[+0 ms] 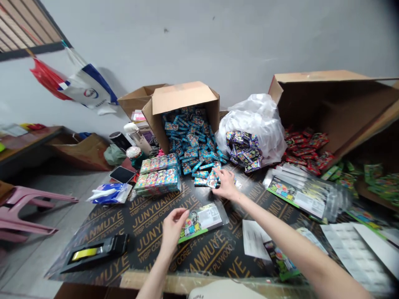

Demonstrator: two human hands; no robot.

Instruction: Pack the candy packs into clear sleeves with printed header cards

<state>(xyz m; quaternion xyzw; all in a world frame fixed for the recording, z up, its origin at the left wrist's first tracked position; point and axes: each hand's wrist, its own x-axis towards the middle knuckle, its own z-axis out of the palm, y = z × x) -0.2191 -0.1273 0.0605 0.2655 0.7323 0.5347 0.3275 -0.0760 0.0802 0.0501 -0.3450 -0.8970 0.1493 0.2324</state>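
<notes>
Here we go, both arms out over the black printed plywood counter (pixel 146 232)! The right arm stretches long from the lower right, wrist bent downward, and the right hand (pixel 226 185) comes down half open, fingers spread on the loose blue foil packets (pixel 193 145) near the far edge. No firm grip that I can make out there. Those packets are pouring from a tipped brown cardboard box (pixel 183 97).

Over to the left arm, rising from the near edge with the left hand (pixel 173 227) curled, fingertips right at the corner of a flat green-edged packet in a clear sleeve (pixel 202 222) lying mid-counter. Pinching it or only touching? Can't tell from here.

Along the far edge, stacks of colourful patterned boxes (pixel 157 178) sit just left of the spill, and purple packets (pixel 245 151) tumble from a white plastic bag (pixel 258 120). Red packets (pixel 307 149) lie at the mouth of a second tipped cardboard box (pixel 327 104). Toward the right, a stack of flat sleeved packets (pixel 296 195), and at the near left corner, a black tape dispenser with yellow tape (pixel 93 253).
</notes>
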